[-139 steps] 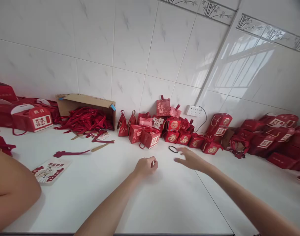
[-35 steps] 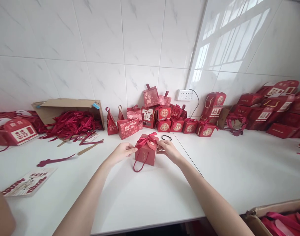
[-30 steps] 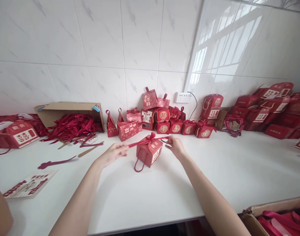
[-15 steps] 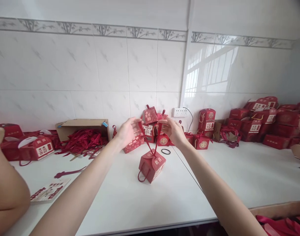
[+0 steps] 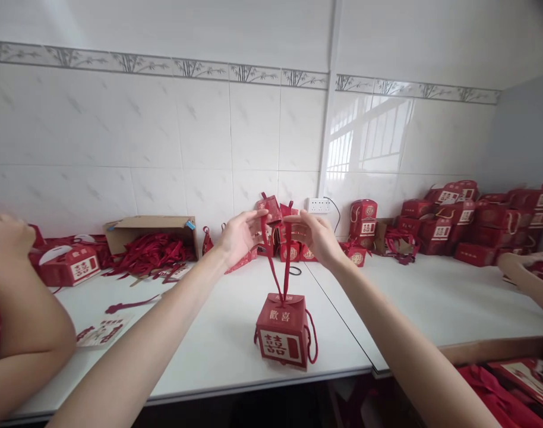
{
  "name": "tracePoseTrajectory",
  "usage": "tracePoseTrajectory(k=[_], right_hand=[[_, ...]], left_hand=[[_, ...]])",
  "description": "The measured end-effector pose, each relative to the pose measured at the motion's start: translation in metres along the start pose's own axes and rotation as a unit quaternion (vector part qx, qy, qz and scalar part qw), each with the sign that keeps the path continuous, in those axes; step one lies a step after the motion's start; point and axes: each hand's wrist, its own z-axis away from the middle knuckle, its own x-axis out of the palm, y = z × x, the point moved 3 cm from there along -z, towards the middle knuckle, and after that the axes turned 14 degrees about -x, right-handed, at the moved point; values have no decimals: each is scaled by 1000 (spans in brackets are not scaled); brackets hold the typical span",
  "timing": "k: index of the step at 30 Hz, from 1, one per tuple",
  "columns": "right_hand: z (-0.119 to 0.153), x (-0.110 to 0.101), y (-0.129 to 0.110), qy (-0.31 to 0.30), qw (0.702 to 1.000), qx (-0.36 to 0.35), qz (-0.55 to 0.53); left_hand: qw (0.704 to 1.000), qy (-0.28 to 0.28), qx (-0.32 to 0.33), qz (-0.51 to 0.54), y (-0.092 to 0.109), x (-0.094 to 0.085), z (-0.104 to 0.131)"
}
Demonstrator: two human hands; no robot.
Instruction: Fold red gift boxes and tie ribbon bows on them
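Across the back, a white tiled wall, cut off at the top; below, a white table, partly covered by both forearms. At far left, a co-worker's bent arm, cut by the frame; at right, stacked red boxes. Behind the hands, a cluster of small boxes, largely hidden. Near the table's front edge, a red gift box, upright; cannot tell whether touching the tabletop. Above, left hand and right hand, fingertips pinching one strand each of a red ribbon, taut to the box top; lower fingers hard to make out. Beyond, a black ring.
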Motion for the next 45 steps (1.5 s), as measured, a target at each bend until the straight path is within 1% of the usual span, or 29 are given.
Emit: tracePoseTrajectory(k=[2, 4, 6, 7, 8, 9, 11, 12, 13, 14, 15, 16, 18, 21, 24, 25, 27, 29, 31, 34, 36, 38, 40, 42, 43, 45], right_hand=[[9, -13, -10, -2, 1000, 31, 0], [23, -27, -18, -36, 995, 90, 11], [43, -39, -22, -73, 984, 155, 54], [55, -43, -21, -91, 974, 188, 93], [69, -44, -19, -111, 959, 220, 141], [83, -44, -15, -133, 939, 250, 194], [111, -37, -3, -175, 894, 295, 287], [124, -31, 4, -190, 876, 308, 320], [134, -26, 11, -198, 863, 310, 347], [143, -21, 17, -200, 855, 306, 369], [150, -18, 22, -197, 851, 297, 385], [154, -16, 27, -191, 852, 288, 394], [158, -15, 32, -180, 861, 269, 392], [156, -18, 36, -184, 878, 259, 360], [152, -20, 40, -212, 891, 255, 309], [151, -20, 41, -215, 899, 238, 298], [148, -19, 40, -206, 912, 181, 306], [147, -18, 37, -195, 911, 139, 337], [146, -16, 35, -203, 902, 144, 353], [146, -16, 36, -214, 900, 206, 320], [147, -17, 41, -222, 901, 258, 269], [149, -18, 47, -228, 907, 302, 186], [151, -17, 53, -209, 914, 335, 97], [152, -16, 56, -179, 914, 363, 36], [153, -15, 57, -165, 914, 371, 20], [154, -15, 57, -151, 917, 370, 1]], left_hand=[[1000, -7, -5, -8, 1, -8, 9], [998, -21, -28, -54, -3, -22, 18], [987, -22, -63, -145, -16, -36, 26], [974, -18, -79, -213, -26, -42, 29], [951, -14, -90, -294, -38, -46, 32], [921, -10, -94, -378, -51, -49, 35], [844, -12, -105, -526, -77, -49, 41], [808, -17, -112, -577, -89, -47, 44], [782, -21, -117, -612, -98, -46, 46], [764, -22, -119, -634, -105, -45, 48], [754, -23, -117, -646, -110, -44, 50], [750, -21, -108, -652, -112, -44, 50], [759, -17, -91, -645, -113, -46, 51], [785, -30, -111, -609, -111, -55, 51], [816, -65, -163, -551, -111, -63, 54], [829, -79, -186, -522, -111, -65, 56], [856, -92, -226, -455, -111, -67, 61], [872, -88, -257, -407, -110, -69, 66], [873, -73, -279, -394, -110, -71, 70], [857, -48, -298, -417, -108, -73, 73], [844, -38, -298, -445, -105, -74, 74], [837, -45, -282, -466, -103, -75, 73], [841, -66, -241, -480, -99, -74, 72], [846, -78, -200, -489, -96, -74, 72], [845, -74, -200, -490, -95, -75, 72], [841, -53, -230, -487, -94, -76, 74]])
